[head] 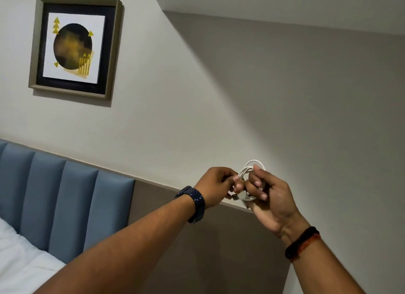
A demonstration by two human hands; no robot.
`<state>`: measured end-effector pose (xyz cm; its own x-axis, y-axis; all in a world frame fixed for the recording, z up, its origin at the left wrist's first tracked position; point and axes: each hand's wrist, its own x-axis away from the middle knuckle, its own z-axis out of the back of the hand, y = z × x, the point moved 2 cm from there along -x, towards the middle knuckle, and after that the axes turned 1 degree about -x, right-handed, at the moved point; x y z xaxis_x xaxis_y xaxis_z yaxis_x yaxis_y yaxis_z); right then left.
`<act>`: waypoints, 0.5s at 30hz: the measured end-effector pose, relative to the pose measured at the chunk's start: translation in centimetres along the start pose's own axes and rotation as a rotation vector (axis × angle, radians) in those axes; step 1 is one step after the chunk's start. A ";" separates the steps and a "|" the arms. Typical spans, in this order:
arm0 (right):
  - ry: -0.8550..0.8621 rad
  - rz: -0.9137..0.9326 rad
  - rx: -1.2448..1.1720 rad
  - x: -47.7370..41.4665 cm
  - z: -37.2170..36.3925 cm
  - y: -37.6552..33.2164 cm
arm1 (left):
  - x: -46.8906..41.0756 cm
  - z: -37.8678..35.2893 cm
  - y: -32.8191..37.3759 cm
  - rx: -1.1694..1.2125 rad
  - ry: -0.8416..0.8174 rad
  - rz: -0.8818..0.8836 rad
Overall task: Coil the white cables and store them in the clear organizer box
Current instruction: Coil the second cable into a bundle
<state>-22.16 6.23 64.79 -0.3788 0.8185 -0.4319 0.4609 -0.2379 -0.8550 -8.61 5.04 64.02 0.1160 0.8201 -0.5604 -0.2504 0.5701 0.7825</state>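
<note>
Both arms are stretched out and raised in front of the wall. A white cable (247, 169) is wound into small loops between the hands. My right hand (270, 194) holds the loop bundle, fingers curled through it, and a USB plug end sticks out at the bottom left of the bundle. My left hand (215, 185), with a dark watch at the wrist, pinches the cable at the left side of the loops. The clear organizer box is out of view.
A blue padded headboard (59, 204) runs along the lower left, with white bedding (19, 263) below it. A framed picture (74, 47) hangs on the grey wall at upper left. A brown wall panel (219, 250) lies behind the arms.
</note>
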 end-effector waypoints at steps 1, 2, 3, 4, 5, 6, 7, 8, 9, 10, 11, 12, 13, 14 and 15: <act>0.015 -0.016 0.027 0.1 0.2 0.1 | -0.1 0.1 -0.2 -0.019 0.008 0.007; 0.032 -0.025 0.049 0.1 0.4 0.3 | -0.2 0.1 -0.5 -0.032 0.015 0.012; 0.052 -0.029 0.066 0.2 0.5 0.4 | -0.3 0.0 -0.7 -0.043 0.023 0.015; 0.075 -0.028 0.081 0.2 0.6 0.5 | -0.4 -0.1 -0.9 -0.054 0.031 0.018; 0.100 -0.025 0.095 0.3 0.7 0.5 | -0.5 -0.3 -1.1 -0.063 0.039 0.024; 0.125 -0.024 0.120 0.3 0.8 0.6 | -0.5 -0.4 -1.3 -0.068 0.049 0.032; 0.152 -0.021 0.167 0.3 1.0 0.6 | -0.7 -0.5 -1.4 -0.065 0.060 0.042; 0.178 -0.014 0.230 0.3 1.1 0.7 | -0.8 -0.5 -1.6 -0.055 0.070 0.053; 0.201 -0.003 0.293 0.3 1.3 0.7 | -0.9 -0.5 -1.8 -0.032 0.077 0.066; 0.226 0.010 0.346 0.3 1.6 0.8 | -1.0 -0.6 -2.0 0.005 0.079 0.081; 0.251 0.022 0.391 0.3 1.8 0.8 | -1.1 -0.7 -2.2 0.049 0.077 0.099; 0.275 0.032 0.439 0.3 2.1 0.9 | -1.1 -0.8 -2.4 0.094 0.072 0.118; 0.295 0.043 0.490 0.2 2.3 1.0 | -1.0 -1.0 -2.6 0.141 0.067 0.138; 0.312 0.055 0.537 0.2 2.5 1.1 | -1.0 -1.2 -2.8 0.193 0.061 0.160; 0.326 0.070 0.571 0.2 2.6 1.2 | -0.9 -1.4 -3.0 0.251 0.057 0.184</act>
<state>-23.77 4.71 62.94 -0.0601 0.8861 -0.4597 -0.0564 -0.4628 -0.8847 -9.35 2.50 61.84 0.0345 0.9104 -0.4123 -0.0167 0.4130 0.9106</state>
